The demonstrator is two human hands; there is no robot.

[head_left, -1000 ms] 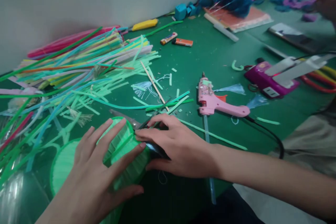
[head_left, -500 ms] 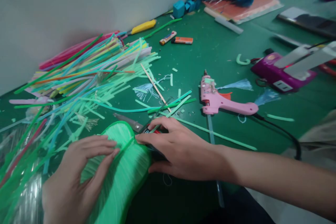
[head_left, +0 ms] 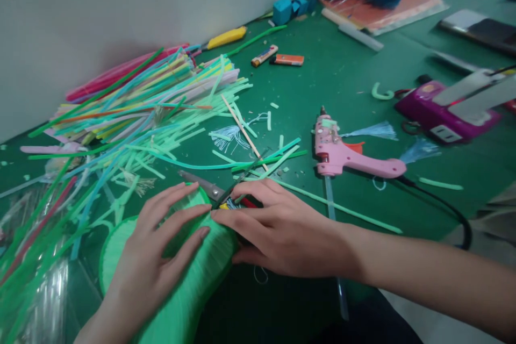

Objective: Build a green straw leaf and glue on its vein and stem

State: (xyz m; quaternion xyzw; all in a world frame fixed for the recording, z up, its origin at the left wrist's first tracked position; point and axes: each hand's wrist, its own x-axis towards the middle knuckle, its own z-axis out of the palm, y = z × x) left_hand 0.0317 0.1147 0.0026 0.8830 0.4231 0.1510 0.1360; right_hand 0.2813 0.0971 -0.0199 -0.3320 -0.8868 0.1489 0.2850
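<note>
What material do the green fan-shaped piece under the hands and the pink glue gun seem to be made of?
The green fan-shaped piece looks like thin plastic strands laid side by side: fine parallel ribbing with a slightly glossy, translucent look. It might be shredded straw, though this is not certain. The pink glue gun appears to be moulded hard plastic, smooth and matte, with a dark cord at its handle.

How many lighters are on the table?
2: a yellow-banded lighter and an orange lighter, side by side near the wall beyond the straw pile. More could hide under the straws.
</note>
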